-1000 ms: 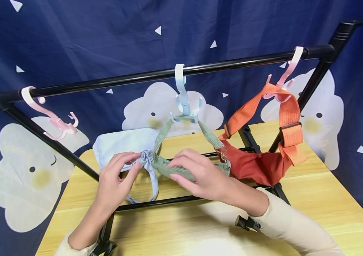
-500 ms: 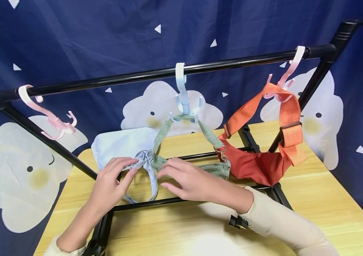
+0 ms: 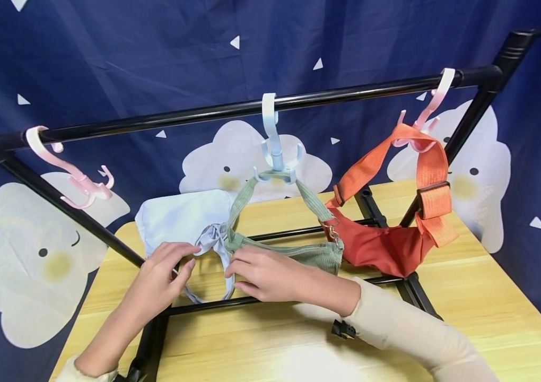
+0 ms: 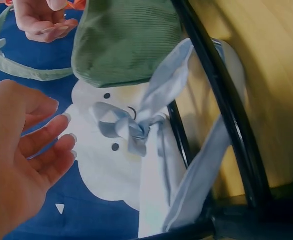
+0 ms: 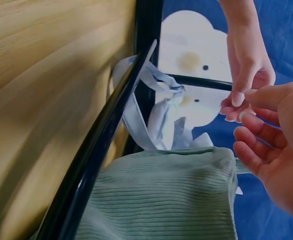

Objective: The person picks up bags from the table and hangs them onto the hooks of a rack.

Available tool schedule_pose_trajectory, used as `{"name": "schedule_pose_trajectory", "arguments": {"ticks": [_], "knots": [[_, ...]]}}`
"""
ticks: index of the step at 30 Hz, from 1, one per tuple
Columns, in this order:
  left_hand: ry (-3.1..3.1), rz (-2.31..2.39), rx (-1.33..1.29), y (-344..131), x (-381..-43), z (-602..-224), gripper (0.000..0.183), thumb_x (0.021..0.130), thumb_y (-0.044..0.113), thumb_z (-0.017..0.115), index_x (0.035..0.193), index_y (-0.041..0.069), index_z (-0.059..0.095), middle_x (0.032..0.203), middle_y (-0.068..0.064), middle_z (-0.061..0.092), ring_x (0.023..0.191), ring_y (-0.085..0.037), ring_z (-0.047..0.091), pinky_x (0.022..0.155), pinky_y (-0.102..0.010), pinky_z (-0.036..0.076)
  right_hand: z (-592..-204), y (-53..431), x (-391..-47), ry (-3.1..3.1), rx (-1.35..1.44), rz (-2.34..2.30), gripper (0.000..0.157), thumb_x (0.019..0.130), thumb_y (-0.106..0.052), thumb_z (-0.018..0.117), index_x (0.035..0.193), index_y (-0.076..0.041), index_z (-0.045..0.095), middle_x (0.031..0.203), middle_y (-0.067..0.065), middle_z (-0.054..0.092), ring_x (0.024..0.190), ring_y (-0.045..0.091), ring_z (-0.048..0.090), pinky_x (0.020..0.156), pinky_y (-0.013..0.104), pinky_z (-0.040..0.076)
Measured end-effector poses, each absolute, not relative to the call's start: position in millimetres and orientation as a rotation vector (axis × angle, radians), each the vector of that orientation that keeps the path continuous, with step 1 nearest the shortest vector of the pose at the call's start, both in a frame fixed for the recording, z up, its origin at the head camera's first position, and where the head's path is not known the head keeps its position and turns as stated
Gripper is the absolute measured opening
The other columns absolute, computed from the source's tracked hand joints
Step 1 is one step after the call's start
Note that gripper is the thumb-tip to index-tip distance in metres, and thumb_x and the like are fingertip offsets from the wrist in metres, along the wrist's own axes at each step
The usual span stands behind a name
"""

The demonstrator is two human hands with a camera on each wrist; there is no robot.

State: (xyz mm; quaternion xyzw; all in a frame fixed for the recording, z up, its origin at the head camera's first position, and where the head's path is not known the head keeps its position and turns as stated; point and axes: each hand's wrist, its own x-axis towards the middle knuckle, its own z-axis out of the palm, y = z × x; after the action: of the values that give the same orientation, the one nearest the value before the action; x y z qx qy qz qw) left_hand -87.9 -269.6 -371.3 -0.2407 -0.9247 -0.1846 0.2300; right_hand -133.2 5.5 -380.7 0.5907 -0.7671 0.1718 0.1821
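Observation:
A light blue cloth bag (image 3: 182,215) lies on the table at the left; its strap is tied in a knot (image 4: 136,130), and the loose loop hangs over the rack's lower bar. My left hand (image 3: 158,273) is just in front of the bag, fingers relaxed and slightly bent, apart from the knot in the left wrist view. A green corduroy bag (image 5: 161,195) hangs by its strap from the light blue hook (image 3: 275,143). In front of that bag is my right hand (image 3: 268,273), its fingers loosely bent with nothing between them in the right wrist view.
A black rack (image 3: 194,115) stands on the wooden table (image 3: 251,339). A red bag (image 3: 380,244) with an orange strap hangs from the right pink hook (image 3: 435,103). The left pink hook (image 3: 72,172) carries no bag. Behind is a blue curtain (image 3: 156,53) with white clouds.
My right hand has moved left across the front of the green bag, uncovering its zipper. The left hand has drawn down and left, away from the knotted strap. The bags stay in place.

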Motion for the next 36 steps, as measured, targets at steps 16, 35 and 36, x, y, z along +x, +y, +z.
{"name": "schedule_pose_trajectory", "arguments": {"ticks": [16, 35, 36], "knots": [[-2.627, -0.280, -0.870, -282, -92, -391, 0.032, 0.078, -0.002, 0.083, 0.108, 0.008, 0.075, 0.112, -0.006, 0.074, 0.104, -0.025, 0.069, 0.085, -0.043, 0.060, -396, -18, -136, -2.195, 1.730, 0.240, 0.019, 0.095, -0.023, 0.074, 0.113, -0.017, 0.073, 0.110, -0.007, 0.072, 0.104, 0.009, 0.066, 0.096, 0.021, 0.052], [-2.624, -0.042, -1.089, -296, -99, -412, 0.042, 0.067, -0.001, 0.091, 0.104, 0.011, 0.074, 0.103, -0.001, 0.073, 0.096, -0.019, 0.066, 0.080, -0.032, 0.059, -418, -39, -134, -2.145, 1.757, -0.197, 0.016, 0.100, -0.009, 0.060, 0.103, -0.020, 0.071, 0.102, -0.009, 0.065, 0.089, 0.009, 0.059, 0.082, 0.019, 0.050], [-2.629, -0.031, -1.097, -297, -99, -413, 0.042, 0.067, -0.002, 0.091, 0.103, 0.011, 0.074, 0.103, 0.000, 0.073, 0.096, -0.019, 0.066, 0.081, -0.032, 0.059, -420, -40, -134, -2.126, 1.752, -0.227, 0.015, 0.100, -0.009, 0.060, 0.102, -0.020, 0.070, 0.101, -0.009, 0.064, 0.089, 0.009, 0.059, 0.081, 0.019, 0.050]]}}
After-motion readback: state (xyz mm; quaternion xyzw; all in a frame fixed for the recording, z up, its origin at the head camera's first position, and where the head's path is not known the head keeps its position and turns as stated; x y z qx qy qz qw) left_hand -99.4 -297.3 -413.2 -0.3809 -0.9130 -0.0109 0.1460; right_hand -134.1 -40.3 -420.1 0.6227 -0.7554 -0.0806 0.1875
